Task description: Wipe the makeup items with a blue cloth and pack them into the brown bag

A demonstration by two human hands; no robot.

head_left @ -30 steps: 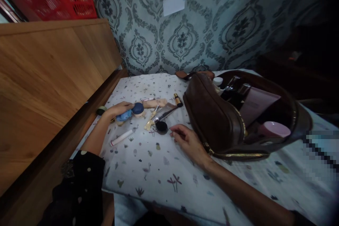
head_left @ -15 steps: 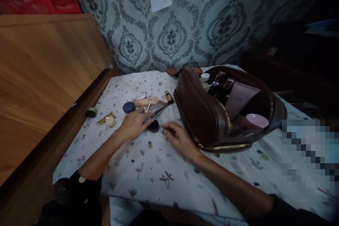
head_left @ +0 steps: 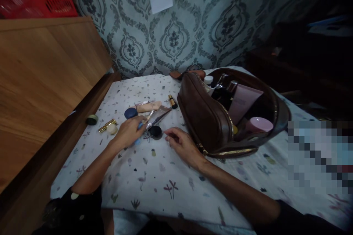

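My left hand is closed around a small blue item that the fingers mostly hide, low over the patterned cloth. Just right of its fingertips lie a round black compact and a clear-ended tube. Behind the knuckles are a round blue jar and a beige tube. My right hand rests on the cloth between the compact and a brown leather bag. Its fingers are loosely bent and apart, with nothing in them.
The bag stands unzipped, with a pink tube and a pink round container inside. A gold-and-black lipstick lies left of it. Far left are a gold tube, a cream-coloured round piece and a green-lidded jar.
My left hand has drawn back to the left, away from the black compact and the tube, with a blue item now showing in its fingers. The right hand stays beside the bag.
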